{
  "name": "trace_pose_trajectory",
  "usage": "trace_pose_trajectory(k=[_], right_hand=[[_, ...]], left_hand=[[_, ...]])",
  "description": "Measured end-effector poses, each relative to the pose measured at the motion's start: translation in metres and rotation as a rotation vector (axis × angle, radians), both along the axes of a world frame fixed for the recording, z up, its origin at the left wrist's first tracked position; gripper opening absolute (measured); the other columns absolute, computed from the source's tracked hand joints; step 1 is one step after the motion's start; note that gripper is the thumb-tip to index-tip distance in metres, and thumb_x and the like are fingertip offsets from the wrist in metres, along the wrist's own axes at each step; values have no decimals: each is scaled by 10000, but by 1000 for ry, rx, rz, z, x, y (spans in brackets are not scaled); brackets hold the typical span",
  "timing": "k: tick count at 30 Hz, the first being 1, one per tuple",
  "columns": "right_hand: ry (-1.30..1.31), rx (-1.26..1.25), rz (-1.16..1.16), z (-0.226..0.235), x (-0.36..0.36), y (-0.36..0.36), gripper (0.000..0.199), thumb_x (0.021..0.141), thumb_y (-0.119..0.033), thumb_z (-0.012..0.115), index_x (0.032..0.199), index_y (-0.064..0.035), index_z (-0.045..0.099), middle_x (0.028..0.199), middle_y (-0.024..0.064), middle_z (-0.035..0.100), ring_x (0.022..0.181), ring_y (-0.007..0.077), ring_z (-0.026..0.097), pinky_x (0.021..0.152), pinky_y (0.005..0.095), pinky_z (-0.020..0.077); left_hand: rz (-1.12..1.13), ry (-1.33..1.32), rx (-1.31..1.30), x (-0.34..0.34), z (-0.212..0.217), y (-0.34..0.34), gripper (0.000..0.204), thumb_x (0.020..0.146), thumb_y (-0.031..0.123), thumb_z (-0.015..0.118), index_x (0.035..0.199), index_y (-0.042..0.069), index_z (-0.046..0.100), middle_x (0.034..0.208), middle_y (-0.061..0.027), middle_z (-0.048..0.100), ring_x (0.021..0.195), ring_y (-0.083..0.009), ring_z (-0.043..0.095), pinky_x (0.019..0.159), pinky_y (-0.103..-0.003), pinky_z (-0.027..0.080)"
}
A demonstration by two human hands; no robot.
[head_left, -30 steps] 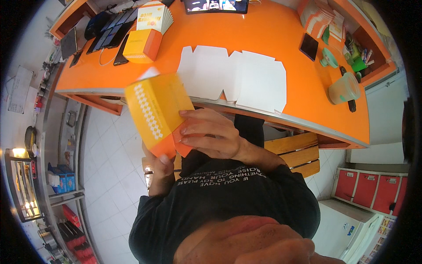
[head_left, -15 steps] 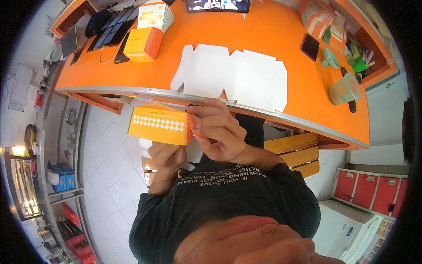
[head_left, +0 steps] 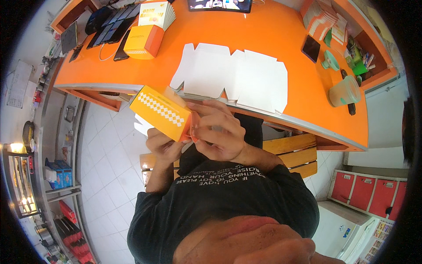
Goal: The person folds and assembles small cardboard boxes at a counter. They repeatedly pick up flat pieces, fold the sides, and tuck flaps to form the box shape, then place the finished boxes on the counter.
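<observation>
1. Holds the yellow box [head_left: 160,110] in the air by the near edge of the table [head_left: 263,31], probably for room.
2. Grips its lower side with the left hand [head_left: 163,144], likely for support.
3. Pinches its orange end [head_left: 188,130] with the right hand [head_left: 220,130], seemingly to control it.
4. Has white cardboard blanks [head_left: 259,83] flat along that edge, apparently for easy reach.

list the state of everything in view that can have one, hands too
Left hand: closed on the held box's near side
Right hand: fingers bent, gripping its orange end
Held box: folded into shape, a white flap jutting out
Box on the table: folded up
White cardboard sheets: flat, stacked
Screen: lit
Phone at right: dark
Red doors: shut
</observation>
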State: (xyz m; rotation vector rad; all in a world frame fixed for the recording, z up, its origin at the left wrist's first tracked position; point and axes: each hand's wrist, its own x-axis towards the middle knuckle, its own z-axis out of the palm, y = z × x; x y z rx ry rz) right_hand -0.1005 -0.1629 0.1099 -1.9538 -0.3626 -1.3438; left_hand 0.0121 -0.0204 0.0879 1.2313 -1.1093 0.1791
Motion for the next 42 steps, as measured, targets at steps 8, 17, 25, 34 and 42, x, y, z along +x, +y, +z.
trace_pose_trajectory(k=[8, 17, 25, 34, 42], right_hand=[[117, 156, 189, -7, 0, -11, 123, 791, -57, 788, 899, -40, 730, 1031, 83, 677, 1121, 337, 676, 905, 423, 531], [111, 373, 458, -14, 0, -14, 168, 761, -83, 847, 891, -51, 746, 971, 60, 662, 1138, 347, 666, 886, 447, 535], [60, 30, 227, -11, -5, -8, 265, 732, -100, 865, 977, -88, 767, 1041, 63, 641, 1188, 403, 610, 948, 495, 495], [-26, 98, 224, -11, -2, 4, 316, 705, -46, 862, 1002, -113, 779, 1066, 34, 618, 1103, 359, 609, 941, 468, 473], [88, -8, 75, -23, -3, -10, 364, 728, -75, 839, 1079, -121, 753, 1153, 86, 596, 1162, 330, 529, 956, 421, 474]], left_hand=[[-20, 75, 60, 2, -3, -1, 218, 720, 82, 884, 883, -17, 778, 889, -132, 766, 809, -223, 733, 754, -293, 542], [-80, 225, 57, -6, -14, 2, 245, 769, 136, 868, 925, -19, 760, 962, -121, 762, 877, -201, 723, 811, -318, 544], [-245, 635, -36, -19, -17, -1, 428, 744, 204, 916, 1072, 4, 729, 1102, -83, 740, 981, -164, 692, 887, -322, 535], [-266, 770, 1, -26, -10, 5, 479, 755, 257, 910, 1109, -2, 718, 1179, -90, 708, 1011, -167, 680, 893, -316, 524], [-68, 307, 332, -19, -7, 25, 357, 874, 222, 767, 1114, -38, 717, 1000, -154, 738, 879, -220, 718, 777, -302, 529]])
